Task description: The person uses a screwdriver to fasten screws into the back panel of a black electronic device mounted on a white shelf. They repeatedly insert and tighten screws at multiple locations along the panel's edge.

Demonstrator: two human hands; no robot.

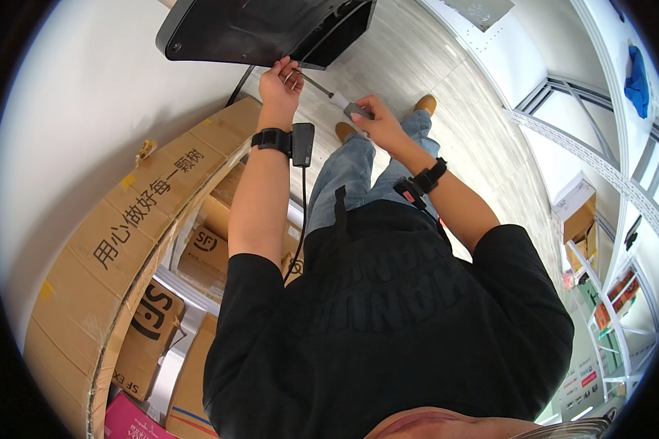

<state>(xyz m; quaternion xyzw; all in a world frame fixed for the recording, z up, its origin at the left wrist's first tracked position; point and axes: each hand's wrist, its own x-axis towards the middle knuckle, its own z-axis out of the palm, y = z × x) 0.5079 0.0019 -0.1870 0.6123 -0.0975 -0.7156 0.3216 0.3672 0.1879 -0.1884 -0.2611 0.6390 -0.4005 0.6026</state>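
Observation:
In my right hand (378, 123) is a screwdriver (338, 99) with a grey handle and a long thin metal shaft. Its shaft points up and left toward my left hand (281, 86). The fingers of that hand are pinched together by the shaft's tip, at the lower edge of a large black panel (241, 33). Whatever lies between those fingertips is too small to make out, and the tip itself is partly hidden. The panel has a smooth face, a rounded left corner and small screws or holes along its edge.
At left, a large open cardboard box (135, 197) holds several smaller cartons (150, 336). A black cable (239, 86) runs down beside the white wall. White metal shelving (571, 139) with a blue item (636, 82) stands at right. My feet are on the pale floor (447, 80).

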